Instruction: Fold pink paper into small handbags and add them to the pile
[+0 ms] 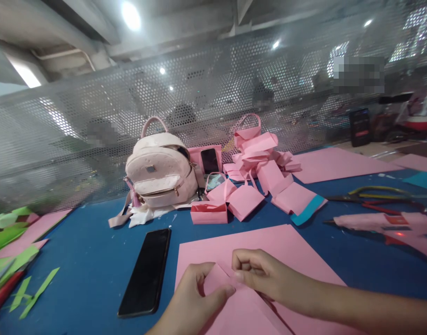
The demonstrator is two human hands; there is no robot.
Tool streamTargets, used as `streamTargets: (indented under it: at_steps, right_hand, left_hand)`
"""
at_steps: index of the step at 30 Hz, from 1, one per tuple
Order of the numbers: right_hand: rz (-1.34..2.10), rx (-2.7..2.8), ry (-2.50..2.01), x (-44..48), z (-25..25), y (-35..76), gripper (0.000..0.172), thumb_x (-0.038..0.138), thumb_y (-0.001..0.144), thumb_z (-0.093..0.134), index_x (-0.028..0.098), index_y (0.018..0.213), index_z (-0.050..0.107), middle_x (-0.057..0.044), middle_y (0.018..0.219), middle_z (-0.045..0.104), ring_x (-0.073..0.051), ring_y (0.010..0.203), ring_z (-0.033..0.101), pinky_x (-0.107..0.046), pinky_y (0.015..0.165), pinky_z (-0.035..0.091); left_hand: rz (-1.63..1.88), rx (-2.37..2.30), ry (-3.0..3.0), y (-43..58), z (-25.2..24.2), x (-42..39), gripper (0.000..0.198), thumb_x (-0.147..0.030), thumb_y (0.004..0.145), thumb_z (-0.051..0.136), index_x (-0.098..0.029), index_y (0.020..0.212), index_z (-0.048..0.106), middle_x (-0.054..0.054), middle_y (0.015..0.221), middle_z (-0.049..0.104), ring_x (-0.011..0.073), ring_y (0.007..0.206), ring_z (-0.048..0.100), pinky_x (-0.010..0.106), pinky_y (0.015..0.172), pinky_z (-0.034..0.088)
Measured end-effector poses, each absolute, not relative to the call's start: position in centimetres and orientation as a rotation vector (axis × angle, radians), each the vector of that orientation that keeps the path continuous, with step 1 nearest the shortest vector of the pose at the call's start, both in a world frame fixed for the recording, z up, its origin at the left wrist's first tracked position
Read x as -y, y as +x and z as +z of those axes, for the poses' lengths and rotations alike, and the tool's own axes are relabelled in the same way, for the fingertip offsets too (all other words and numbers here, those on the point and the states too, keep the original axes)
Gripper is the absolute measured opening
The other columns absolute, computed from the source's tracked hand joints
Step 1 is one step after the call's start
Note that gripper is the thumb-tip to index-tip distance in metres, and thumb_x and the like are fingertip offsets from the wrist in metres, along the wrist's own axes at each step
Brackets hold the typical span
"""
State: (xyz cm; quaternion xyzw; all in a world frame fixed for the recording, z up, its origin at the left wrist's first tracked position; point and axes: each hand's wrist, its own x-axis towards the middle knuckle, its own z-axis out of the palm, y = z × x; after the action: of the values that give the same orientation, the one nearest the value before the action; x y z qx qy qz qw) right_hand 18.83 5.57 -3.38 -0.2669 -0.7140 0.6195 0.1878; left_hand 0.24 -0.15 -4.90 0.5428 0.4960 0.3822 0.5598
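Observation:
A pink paper sheet (269, 246) lies flat on the blue table (88, 260) in front of me. My left hand (196, 293) pinches a folded corner of the sheet between thumb and fingers. My right hand (265, 274) is curled with its fingertips pressed on the same fold, right next to the left thumb. The fold forms a small pink flap between the two hands.
A black phone (146, 272) lies left of the sheet. A pink backpack (161, 174) and a pile of folded pink paper bags (255, 172) stand behind. Scissors (374, 195) and a pink glue gun (384, 221) lie at right, green paper scraps (21, 270) at left. A perforated metal screen (95, 116) backs the table.

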Motion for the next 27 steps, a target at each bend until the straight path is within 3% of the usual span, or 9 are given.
streamTargets:
  at_steps: [13, 27]
  right_hand:
    - [1.809, 1.880, -0.768, -5.49, -3.73, 18.76, 0.040, 0.050, 0.085, 0.059, 0.021, 0.069, 0.037, 0.009, 0.057, 0.029, -0.006, 0.049, 0.028, -0.021, 0.044, 0.019]
    - [1.736, 1.991, -0.769, -6.12, -3.52, 19.02, 0.035, 0.046, 0.086, 0.058, 0.019, 0.072, 0.039, 0.007, 0.063, 0.032, -0.008, 0.057, 0.029, -0.023, 0.052, 0.022]
  left_hand:
    - [0.982, -1.127, 1.240, 0.08, -5.05, 0.18, 0.031, -0.041, 0.077, 0.071, -0.013, 0.069, 0.059, -0.001, 0.063, 0.048, 0.0101, 0.060, 0.039, 0.021, 0.057, 0.034]
    - [0.987, -1.170, 1.270, -0.23, -4.44, -0.10, 0.024, -0.035, 0.081, 0.067, -0.012, 0.073, 0.064, -0.001, 0.065, 0.054, 0.0095, 0.060, 0.043, 0.019, 0.057, 0.036]
